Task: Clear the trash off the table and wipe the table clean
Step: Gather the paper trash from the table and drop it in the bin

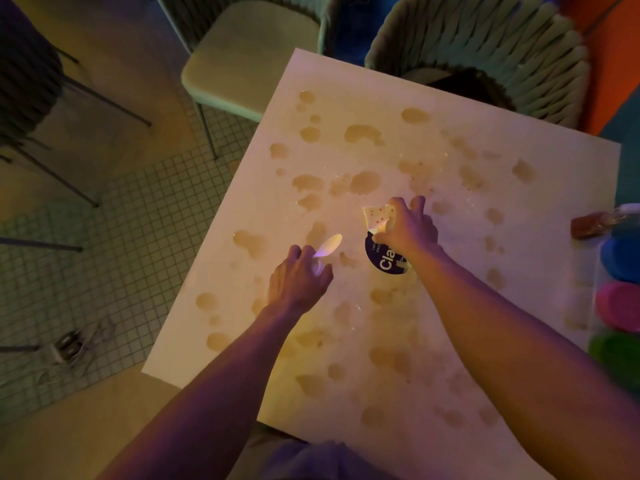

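Note:
A white square table (398,341) carries many brown spill stains (249,242) across its top. My left hand (299,280) grips the handle of a white plastic spoon (329,245), whose bowl points away from me. My right hand (410,226) pinches a dotted paper wrapper (377,216) over a round dark blue lid or label with white letters (384,263). Whether that hand also holds the blue piece is unclear.
Two woven chairs stand at the far side, one cushioned (242,60), one with a ribbed back (485,53). At the right edge are a brown bottle lying down (592,225) and blue (621,258), pink (620,306) and green (616,351) objects. A tiled floor (121,237) lies to the left.

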`<state>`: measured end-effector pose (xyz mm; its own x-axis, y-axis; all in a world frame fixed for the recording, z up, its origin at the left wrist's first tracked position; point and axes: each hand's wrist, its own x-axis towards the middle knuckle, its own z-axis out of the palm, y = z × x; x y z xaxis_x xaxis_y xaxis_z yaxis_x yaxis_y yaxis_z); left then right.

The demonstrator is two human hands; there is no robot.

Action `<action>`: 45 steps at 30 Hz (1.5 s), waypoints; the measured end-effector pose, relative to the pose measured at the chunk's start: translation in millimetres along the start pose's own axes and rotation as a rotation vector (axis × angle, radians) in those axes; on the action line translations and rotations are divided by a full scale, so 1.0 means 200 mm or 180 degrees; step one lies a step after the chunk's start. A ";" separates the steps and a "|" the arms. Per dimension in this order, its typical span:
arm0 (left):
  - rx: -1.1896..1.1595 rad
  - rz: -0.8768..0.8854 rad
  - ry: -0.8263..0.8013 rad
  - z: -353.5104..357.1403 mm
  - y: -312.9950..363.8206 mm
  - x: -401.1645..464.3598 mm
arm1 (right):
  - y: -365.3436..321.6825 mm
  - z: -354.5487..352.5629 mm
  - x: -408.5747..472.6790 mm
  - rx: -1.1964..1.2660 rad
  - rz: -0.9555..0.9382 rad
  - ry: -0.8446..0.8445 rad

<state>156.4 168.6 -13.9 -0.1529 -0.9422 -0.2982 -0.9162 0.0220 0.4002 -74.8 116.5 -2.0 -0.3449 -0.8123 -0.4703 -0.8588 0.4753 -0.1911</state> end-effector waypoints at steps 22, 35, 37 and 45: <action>-0.0223 0.0612 -0.0293 -0.04 -0.01 -0.26 | 0.10 0.10 -0.60 0.0635 0.0228 0.0168; 0.0153 0.1977 -0.0841 -0.05 -0.02 -0.33 | 0.05 0.36 -1.21 0.1591 0.1521 0.0509; 0.0203 0.2188 -0.0911 -0.05 -0.01 -0.37 | 0.06 0.41 -1.31 0.1807 0.1717 0.0622; 0.0514 0.3033 -0.1325 0.08 0.10 -0.64 | 0.15 0.61 -1.73 0.2259 0.2476 0.1067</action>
<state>151.6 295.8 19.1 -0.9234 -0.3230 -0.2073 -0.3837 0.7668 0.5146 64.5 452.5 49.7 -0.8739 -0.2070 -0.4399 0.0124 0.8950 -0.4459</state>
